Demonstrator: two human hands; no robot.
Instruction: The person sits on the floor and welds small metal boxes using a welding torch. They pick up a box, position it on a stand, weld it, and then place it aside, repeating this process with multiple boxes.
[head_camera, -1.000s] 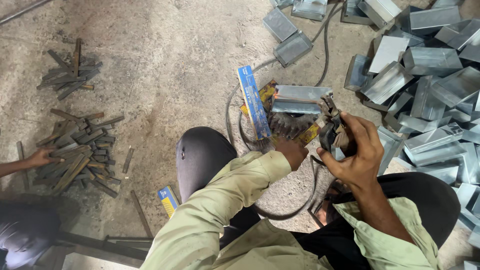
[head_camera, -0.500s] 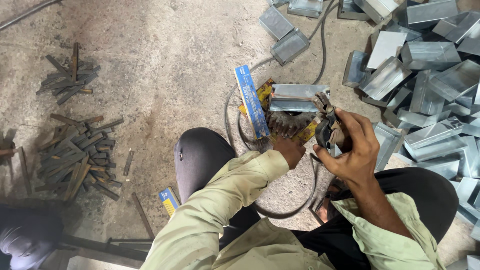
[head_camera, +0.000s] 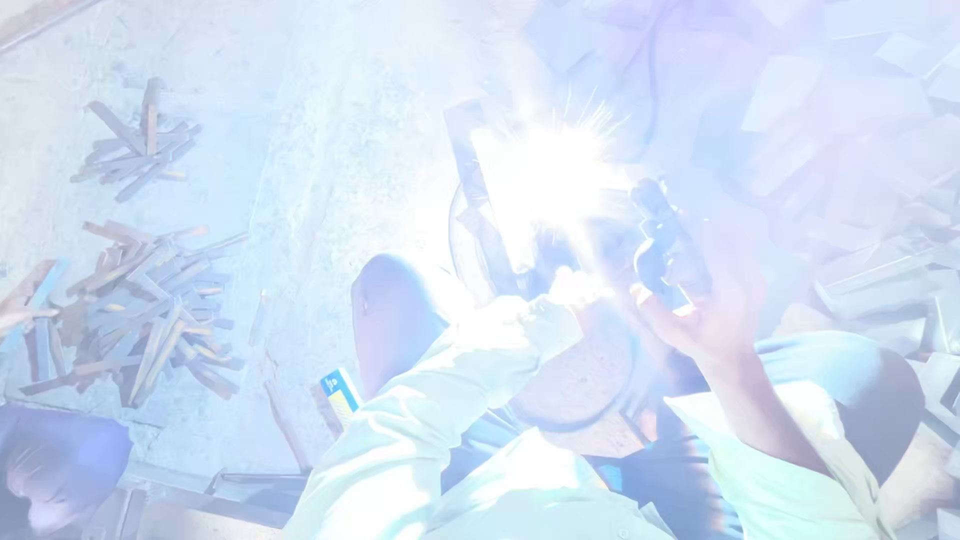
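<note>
My right hand (head_camera: 700, 300) is wrapped closed around a dark welding holder (head_camera: 662, 245), which points up and left from it into a white arc flash (head_camera: 548, 175). The flash sits just ahead of both hands, nearer the right. My left hand (head_camera: 565, 295) reaches toward the same glare; I cannot tell how far it is open or what it grips. The workpiece under the arc is washed out. Farther left on the floor (head_camera: 300, 150) lie two heaps of short metal strips (head_camera: 140, 310), too many to count.
</note>
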